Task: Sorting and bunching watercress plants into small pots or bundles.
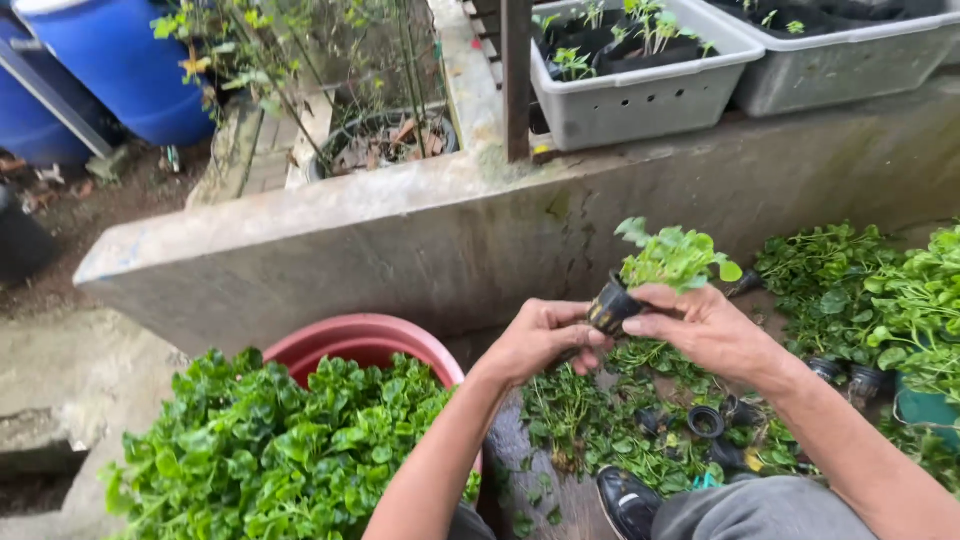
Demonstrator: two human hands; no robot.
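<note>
Left hand (540, 340) and right hand (705, 328) are together at chest height, both clamped on one small black plastic net pot (612, 305) carrying a leafy green seedling (672, 258). Pot axis is tilted: leaves up-right, base toward the left hand's fingertips; right thumb sits on its rim. Red round plastic basin (360, 340) of cut greens is lower left. Loose empty black pots (706, 420) lie below. No labels or signs visible on the grey perforated tubs (640, 100) above the wall.
</note>
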